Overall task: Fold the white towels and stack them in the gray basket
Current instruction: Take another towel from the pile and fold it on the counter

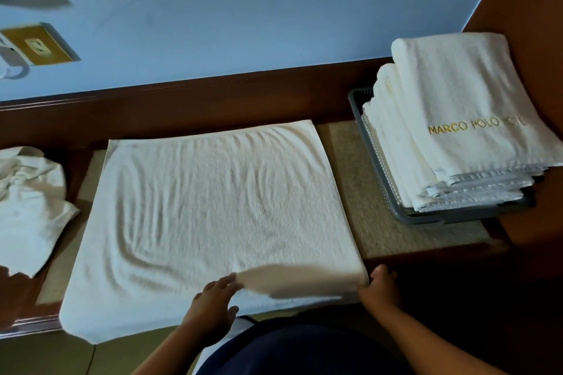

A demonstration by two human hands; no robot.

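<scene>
The stone-topped wooden counter (396,231) carries a white towel (219,207) spread flat at centre, a gray basket (441,218) at right and crumpled towels (27,201) at left.

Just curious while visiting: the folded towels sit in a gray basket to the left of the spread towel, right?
No. In the head view the gray basket holding the folded towels sits to the right of the spread towel, not left.

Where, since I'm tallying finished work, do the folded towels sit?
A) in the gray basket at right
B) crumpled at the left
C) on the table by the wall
A: the folded towels are stacked in the gray basket, right of the spread towel.
</scene>
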